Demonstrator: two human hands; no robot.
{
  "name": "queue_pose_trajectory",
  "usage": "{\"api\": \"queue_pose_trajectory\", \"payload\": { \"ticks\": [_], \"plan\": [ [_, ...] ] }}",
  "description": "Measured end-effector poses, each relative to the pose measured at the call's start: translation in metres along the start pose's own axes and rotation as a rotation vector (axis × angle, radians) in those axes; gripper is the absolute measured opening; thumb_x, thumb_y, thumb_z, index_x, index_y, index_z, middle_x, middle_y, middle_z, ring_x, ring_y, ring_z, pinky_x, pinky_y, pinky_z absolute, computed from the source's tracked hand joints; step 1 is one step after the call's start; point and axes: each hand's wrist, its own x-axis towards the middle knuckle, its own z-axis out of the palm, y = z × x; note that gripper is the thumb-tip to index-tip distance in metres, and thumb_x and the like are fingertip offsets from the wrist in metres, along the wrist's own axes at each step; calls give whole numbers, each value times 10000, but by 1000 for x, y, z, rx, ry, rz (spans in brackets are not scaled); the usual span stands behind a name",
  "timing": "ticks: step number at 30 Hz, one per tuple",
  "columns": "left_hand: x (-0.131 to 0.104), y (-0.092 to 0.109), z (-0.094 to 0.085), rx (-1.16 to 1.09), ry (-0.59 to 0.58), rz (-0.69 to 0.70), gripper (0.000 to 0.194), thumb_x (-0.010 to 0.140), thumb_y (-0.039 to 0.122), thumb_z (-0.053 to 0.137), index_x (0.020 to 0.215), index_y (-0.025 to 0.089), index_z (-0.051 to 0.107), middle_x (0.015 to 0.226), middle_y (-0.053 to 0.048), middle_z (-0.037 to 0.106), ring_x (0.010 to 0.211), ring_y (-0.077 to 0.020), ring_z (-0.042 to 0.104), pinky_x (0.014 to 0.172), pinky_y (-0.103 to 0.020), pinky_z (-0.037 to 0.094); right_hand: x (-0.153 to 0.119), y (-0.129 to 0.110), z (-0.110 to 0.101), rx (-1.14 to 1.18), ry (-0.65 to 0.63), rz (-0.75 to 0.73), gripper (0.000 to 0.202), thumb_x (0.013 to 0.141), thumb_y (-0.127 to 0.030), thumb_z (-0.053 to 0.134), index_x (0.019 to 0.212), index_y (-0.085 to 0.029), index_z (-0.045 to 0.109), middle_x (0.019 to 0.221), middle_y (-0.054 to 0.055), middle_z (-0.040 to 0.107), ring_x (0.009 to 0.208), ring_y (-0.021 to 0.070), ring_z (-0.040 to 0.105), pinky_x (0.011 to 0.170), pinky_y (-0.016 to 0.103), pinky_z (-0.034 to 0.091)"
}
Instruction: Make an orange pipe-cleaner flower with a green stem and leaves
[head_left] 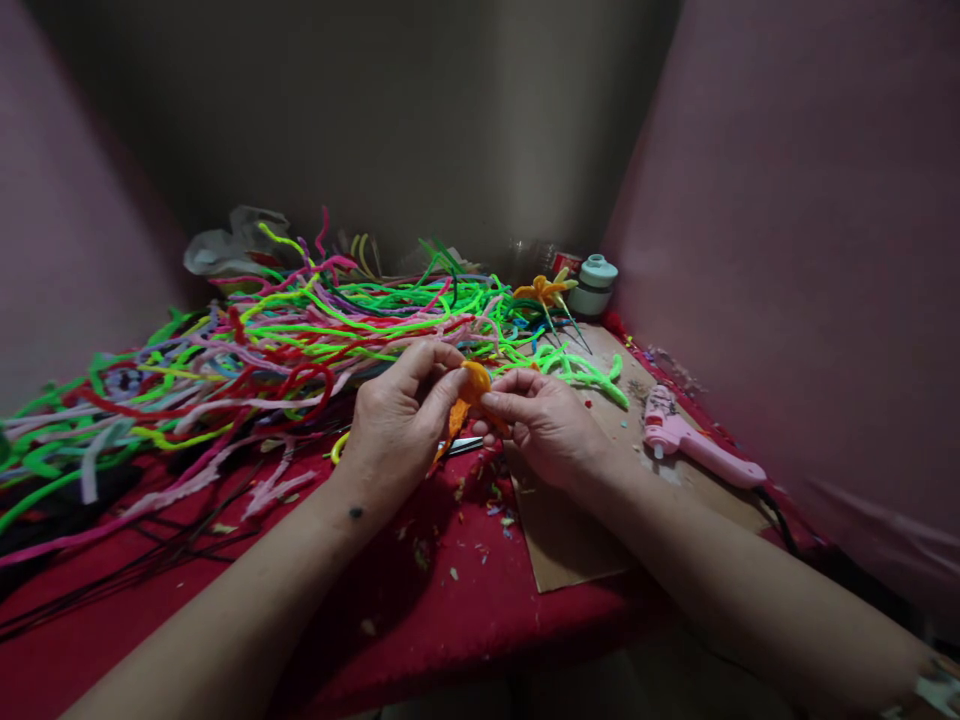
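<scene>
At frame centre, left hand (397,420) and right hand (544,420) together pinch an orange pipe cleaner (466,392) above the red worktop (450,600).

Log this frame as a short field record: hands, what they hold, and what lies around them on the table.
left hand: pinching the orange pipe cleaner piece
right hand: pinching the same piece from the other side
surface: red cloth, scattered with small scraps
behind hands: heap of pipe cleaners, many colours
right side: pink glue gun lying on brown cardboard
far edge: orange flower, small pale jar
</scene>
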Motion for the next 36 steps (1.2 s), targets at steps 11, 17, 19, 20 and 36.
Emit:
{"api": "queue_pose_trajectory", "payload": {
  "ticks": [11, 17, 19, 20, 36],
  "plan": [
    [1, 7, -4, -5, -41, -74, 140, 814, 302, 564, 912, 202, 571, 550, 57, 530, 421, -69, 442, 420, -181, 357, -3, 4, -2, -296, 107, -268, 159, 654, -201, 670, 663, -173, 514, 568, -47, 558, 521, 79, 506, 530, 228, 401],
    [1, 11, -6, 37, -83, -80, 133, 802, 328, 585, 804, 196, 568, 538, 54, 532, 429, -70, 445, 419, -180, 362, -5, 12, 0, -412, 167, -333, 135, 707, -250, 631, 678, -180, 520, 605, -30, 544, 560, 99, 491, 575, 260, 410],
    [1, 13, -7, 54, -74, -84, 146, 799, 344, 585, 791, 199, 569, 536, 54, 527, 425, -72, 435, 411, -182, 359, -5, 16, 2, -376, 162, -327, 139, 698, -250, 636, 673, -180, 519, 615, -29, 541, 572, 99, 491, 581, 258, 412],
    [1, 13, -7, 67, -68, -89, 152, 795, 353, 587, 784, 202, 570, 540, 52, 528, 426, -74, 434, 406, -184, 358, -5, 18, 2, -349, 158, -314, 136, 696, -242, 632, 669, -180, 514, 615, -30, 540, 572, 97, 490, 577, 253, 410],
    [5, 7, -14, 131, -137, -182, 158, 750, 410, 612, 784, 257, 591, 564, 32, 545, 428, -98, 438, 379, -204, 349, -1, 25, 5, -61, 116, -46, 150, 634, -193, 628, 690, -184, 489, 500, -70, 531, 428, 73, 507, 430, 187, 356]
  ]
}}
